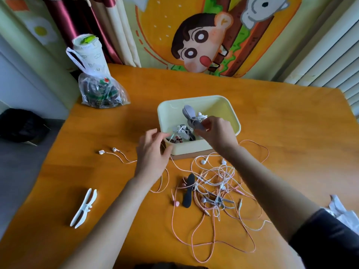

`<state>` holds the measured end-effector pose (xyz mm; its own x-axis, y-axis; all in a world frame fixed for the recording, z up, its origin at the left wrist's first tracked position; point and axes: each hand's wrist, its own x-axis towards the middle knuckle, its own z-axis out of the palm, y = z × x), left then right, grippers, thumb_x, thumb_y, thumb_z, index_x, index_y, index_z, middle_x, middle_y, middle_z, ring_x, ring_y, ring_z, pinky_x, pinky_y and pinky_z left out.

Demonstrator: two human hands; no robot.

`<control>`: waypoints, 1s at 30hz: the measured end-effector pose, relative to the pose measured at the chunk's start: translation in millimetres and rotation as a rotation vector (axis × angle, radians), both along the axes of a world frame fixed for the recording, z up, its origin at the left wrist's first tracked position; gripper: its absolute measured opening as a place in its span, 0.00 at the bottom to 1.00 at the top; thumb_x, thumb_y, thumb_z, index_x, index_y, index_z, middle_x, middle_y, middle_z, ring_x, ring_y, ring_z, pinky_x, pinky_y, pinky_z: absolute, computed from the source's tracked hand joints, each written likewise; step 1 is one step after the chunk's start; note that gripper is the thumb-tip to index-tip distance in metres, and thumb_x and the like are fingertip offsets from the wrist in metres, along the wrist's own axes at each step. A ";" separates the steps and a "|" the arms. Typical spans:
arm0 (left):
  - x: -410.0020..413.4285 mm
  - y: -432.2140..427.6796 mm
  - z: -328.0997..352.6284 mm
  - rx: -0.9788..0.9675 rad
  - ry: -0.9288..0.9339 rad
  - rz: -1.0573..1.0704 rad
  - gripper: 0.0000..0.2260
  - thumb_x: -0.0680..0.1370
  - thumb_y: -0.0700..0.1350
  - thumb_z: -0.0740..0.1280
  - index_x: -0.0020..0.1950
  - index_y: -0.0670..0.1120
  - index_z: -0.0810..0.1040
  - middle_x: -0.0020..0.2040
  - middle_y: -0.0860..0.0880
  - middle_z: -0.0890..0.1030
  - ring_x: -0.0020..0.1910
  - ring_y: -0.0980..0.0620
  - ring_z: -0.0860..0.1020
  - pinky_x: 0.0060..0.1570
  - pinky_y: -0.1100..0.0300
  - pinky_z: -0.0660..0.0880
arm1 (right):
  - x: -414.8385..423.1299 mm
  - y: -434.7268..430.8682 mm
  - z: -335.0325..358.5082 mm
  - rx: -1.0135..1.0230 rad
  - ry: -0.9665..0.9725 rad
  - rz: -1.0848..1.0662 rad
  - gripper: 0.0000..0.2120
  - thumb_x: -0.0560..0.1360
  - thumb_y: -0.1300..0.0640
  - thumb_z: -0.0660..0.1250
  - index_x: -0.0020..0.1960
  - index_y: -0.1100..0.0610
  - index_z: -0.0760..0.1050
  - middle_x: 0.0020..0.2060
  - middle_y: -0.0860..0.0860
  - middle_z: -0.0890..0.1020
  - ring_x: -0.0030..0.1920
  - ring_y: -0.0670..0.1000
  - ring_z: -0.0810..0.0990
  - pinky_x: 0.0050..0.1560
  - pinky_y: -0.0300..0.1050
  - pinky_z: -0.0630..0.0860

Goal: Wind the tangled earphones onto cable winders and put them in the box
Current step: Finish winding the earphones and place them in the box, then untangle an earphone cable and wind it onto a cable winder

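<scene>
A pale yellow box (223, 105) stands mid-table with wound earphones on winders (181, 133) inside. My right hand (215, 133) pinches a grey cable winder (191, 114) wrapped in white earphone cord, held over the box. My left hand (153, 152) hovers at the box's near left corner, fingers loosely curled; a thin cord end sits at its fingertips, and whether it pinches the cord is unclear. A tangle of pink and white earphones (217, 187) lies in front of the box with a black winder (188, 191) in it. A white winder (83, 208) lies at the near left.
A pair of pink-corded earbuds (107, 151) lies left of my left hand. A clear plastic bag (101, 92) and a white cup-like container (88, 49) stand at the table's far left corner. White paper (342, 210) sits at the right edge.
</scene>
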<state>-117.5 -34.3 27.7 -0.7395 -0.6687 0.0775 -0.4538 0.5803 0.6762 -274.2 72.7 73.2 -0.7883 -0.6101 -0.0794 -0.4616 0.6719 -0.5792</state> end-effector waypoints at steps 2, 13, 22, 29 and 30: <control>-1.1 -8.5 -6.5 -0.056 -0.103 -0.035 0.12 0.77 0.48 0.68 0.60 0.48 0.78 0.65 0.45 0.70 0.65 0.45 0.65 0.61 0.46 0.70 | -10.3 -21.2 -11.1 0.116 -0.027 0.024 0.12 0.71 0.52 0.71 0.44 0.62 0.78 0.37 0.57 0.80 0.38 0.59 0.77 0.33 0.45 0.72; -1.8 -15.6 -24.8 -0.068 -0.049 -0.068 0.10 0.78 0.43 0.65 0.59 0.47 0.78 0.62 0.47 0.74 0.64 0.48 0.68 0.59 0.55 0.69 | -20.1 -84.4 -71.5 0.381 -0.188 0.162 0.23 0.71 0.50 0.72 0.29 0.57 0.60 0.26 0.52 0.66 0.26 0.50 0.63 0.26 0.42 0.59; -5.1 -9.3 -25.6 -0.090 -0.076 -0.025 0.11 0.79 0.40 0.63 0.60 0.46 0.77 0.63 0.47 0.75 0.66 0.49 0.69 0.59 0.61 0.64 | -18.2 -99.6 -81.9 0.456 -0.215 0.261 0.11 0.72 0.60 0.70 0.52 0.62 0.77 0.46 0.56 0.81 0.47 0.55 0.79 0.51 0.49 0.78; -4.8 -6.7 -17.3 -0.073 -0.079 -0.029 0.15 0.78 0.37 0.65 0.64 0.45 0.74 0.66 0.45 0.73 0.67 0.48 0.68 0.63 0.54 0.70 | -13.7 -76.6 -57.4 0.212 -0.045 0.244 0.09 0.78 0.60 0.61 0.55 0.63 0.76 0.49 0.58 0.81 0.48 0.58 0.80 0.51 0.52 0.78; -4.0 -4.6 -15.7 -0.072 -0.071 -0.004 0.16 0.78 0.37 0.65 0.65 0.44 0.73 0.65 0.45 0.73 0.66 0.47 0.69 0.62 0.53 0.72 | -7.2 -68.3 -50.8 0.077 -0.011 0.213 0.09 0.78 0.60 0.61 0.56 0.62 0.76 0.50 0.57 0.81 0.49 0.57 0.80 0.50 0.52 0.77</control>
<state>-121.5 -38.9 12.0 -0.7472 -0.6606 0.0726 -0.4967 0.6277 0.5994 -281.4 4.4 22.4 -0.6409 -0.7547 -0.1403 -0.5921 0.6023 -0.5355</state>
